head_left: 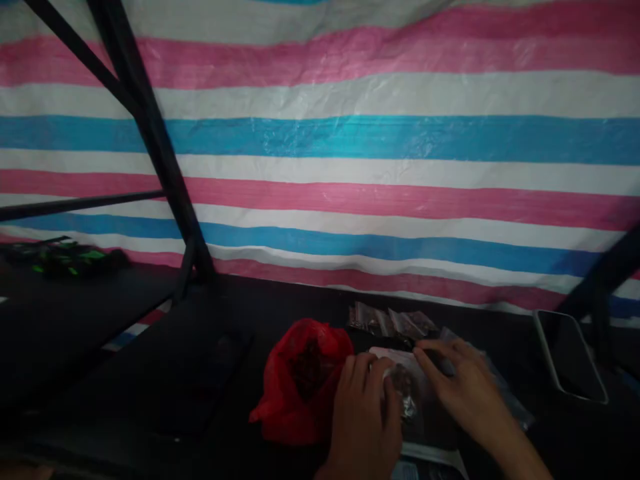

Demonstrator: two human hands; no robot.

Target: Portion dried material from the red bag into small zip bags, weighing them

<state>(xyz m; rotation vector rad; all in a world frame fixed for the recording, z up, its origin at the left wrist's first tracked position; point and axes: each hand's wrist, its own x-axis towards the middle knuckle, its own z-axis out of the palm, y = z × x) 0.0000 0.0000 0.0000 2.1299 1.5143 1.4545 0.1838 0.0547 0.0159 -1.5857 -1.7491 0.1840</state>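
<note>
Striped sheeting (350, 197) hangs beyond a dark tabletop (240, 310). At far left, a black-and-green object (70, 259) is too dim to identify. Rightward sits an open, crumpled red bag (283, 407), its dark contents indistinct. Beside it, the left hand (363, 407) partly hides a shiny clear packet (407, 393) with brownish contents; I cannot tell whether it grips. Just right, the right hand (460, 377) has thumb and forefinger close together, their hold unclear.
</note>
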